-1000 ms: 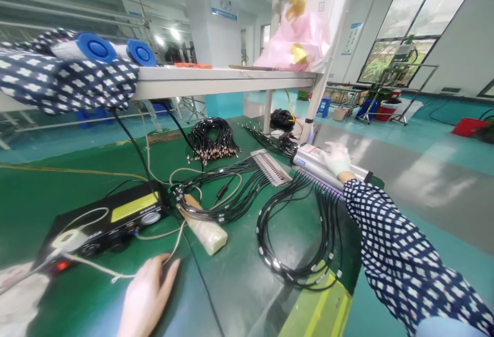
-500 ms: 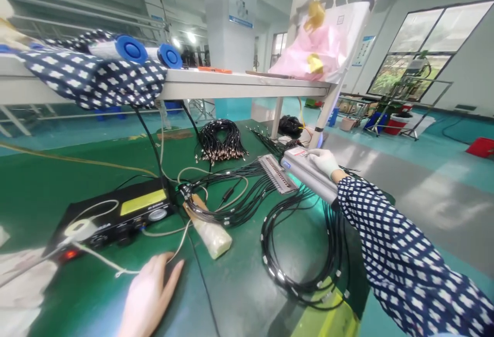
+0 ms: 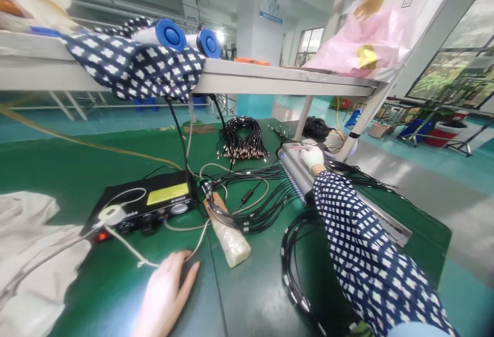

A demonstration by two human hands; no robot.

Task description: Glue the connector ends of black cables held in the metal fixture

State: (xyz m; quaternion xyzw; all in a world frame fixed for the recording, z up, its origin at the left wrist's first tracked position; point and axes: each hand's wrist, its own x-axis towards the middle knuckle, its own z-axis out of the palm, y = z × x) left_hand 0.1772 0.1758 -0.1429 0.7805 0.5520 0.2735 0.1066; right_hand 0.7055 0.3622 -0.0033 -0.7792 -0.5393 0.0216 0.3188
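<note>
My left hand (image 3: 165,290) is bare and lies palm down on the green bench, its fingers stretched and thumb apart. A thin white cord (image 3: 129,247) runs up to its fingers. My right hand (image 3: 312,157), in a white glove, grips the top of a long grey box-shaped device (image 3: 296,170) with a small blue mark on its end. This device sits over a metal strip, now mostly covered, where a row of black cables (image 3: 266,198) ends. Coiled black cables (image 3: 295,270) hang in a loop partly behind my patterned right sleeve.
A black control box (image 3: 142,206) with a yellow label stands left. A wrapped handle-like piece (image 3: 231,244) lies mid-bench across the cables. A bundle of black cables (image 3: 245,139) with metal ends lies behind. A white shelf (image 3: 278,84) spans above; white cloth (image 3: 34,244) lies left.
The grey device has shifted left from beside the cable strip to over it, carried by my right hand. A metal bar shows right of my sleeve. My left hand stays on the bench; the view has turned left.
</note>
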